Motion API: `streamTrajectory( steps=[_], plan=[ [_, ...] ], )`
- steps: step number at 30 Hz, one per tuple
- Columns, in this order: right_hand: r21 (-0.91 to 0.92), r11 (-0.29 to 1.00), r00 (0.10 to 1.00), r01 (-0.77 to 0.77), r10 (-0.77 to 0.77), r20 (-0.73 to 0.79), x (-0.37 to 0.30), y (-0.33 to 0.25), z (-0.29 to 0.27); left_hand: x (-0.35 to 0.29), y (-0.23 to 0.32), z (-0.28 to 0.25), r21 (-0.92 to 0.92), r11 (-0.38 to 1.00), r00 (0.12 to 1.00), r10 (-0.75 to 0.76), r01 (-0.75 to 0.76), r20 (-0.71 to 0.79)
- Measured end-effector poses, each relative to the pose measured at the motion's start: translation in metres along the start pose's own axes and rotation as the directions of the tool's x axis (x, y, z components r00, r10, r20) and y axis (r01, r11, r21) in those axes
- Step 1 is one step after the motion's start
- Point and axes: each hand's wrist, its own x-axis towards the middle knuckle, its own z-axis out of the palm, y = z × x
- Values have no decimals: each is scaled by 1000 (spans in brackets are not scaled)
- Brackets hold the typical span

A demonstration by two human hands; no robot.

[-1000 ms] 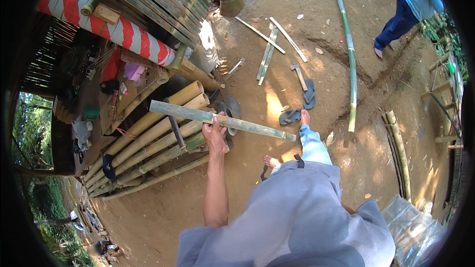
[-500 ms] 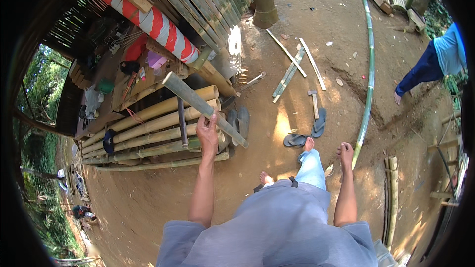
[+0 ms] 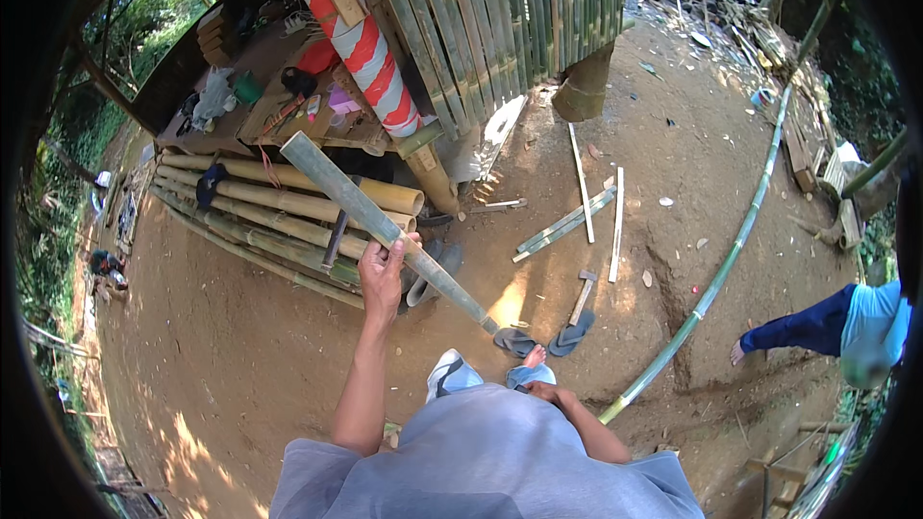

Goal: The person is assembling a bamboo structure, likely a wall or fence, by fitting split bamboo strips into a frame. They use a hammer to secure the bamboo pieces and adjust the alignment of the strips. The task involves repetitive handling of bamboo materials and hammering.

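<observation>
My left hand [image 3: 383, 274] is closed around a split bamboo slat [image 3: 336, 183], gripping it near its middle. The slat slants from the upper left down to the right, its lower end close to a dark sandal [image 3: 514, 341]. My right hand [image 3: 543, 391] is at the front of my waist, beside my blue trousers; its fingers are mostly hidden, and a small dark thing shows next to them. On the dirt ahead lie a second sandal [image 3: 574, 333] and a hammer [image 3: 582, 298] with a wooden handle, its head pointing away.
Thick bamboo poles [image 3: 288, 202] are stacked at left beside a bamboo hut [image 3: 538, 10] with a red-and-white wrapped post [image 3: 365, 62]. Cut strips [image 3: 567, 223] lie ahead. A long green bamboo pole [image 3: 711, 293] curves along the right; beyond it is another person [image 3: 817, 322].
My view has turned right. The slat, still in my left hand, now reaches lower toward the sandals. My right hand has come in from my right side to my waist.
</observation>
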Motion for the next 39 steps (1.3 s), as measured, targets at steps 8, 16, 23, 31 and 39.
streamTrajectory(
  steps=[8,16,23,31,39],
  plan=[
    [241,969,975,-53,102,-197,-23,-15,-69,25,-22,13,41,999,989,-22,29,-147],
    [263,964,928,-28,123,-352,-17,-71,-161,118,-65,22,41,990,976,-129,138,-177],
    [291,956,932,-37,138,-336,-6,-123,-198,196,-74,29,28,988,977,-147,153,-153],
    [326,939,965,107,-20,-261,10,-148,-253,229,-84,62,119,962,946,-209,244,-246],
    [700,711,456,65,603,-655,-90,-43,-312,229,-97,125,143,921,867,-277,363,-415]
  ],
)
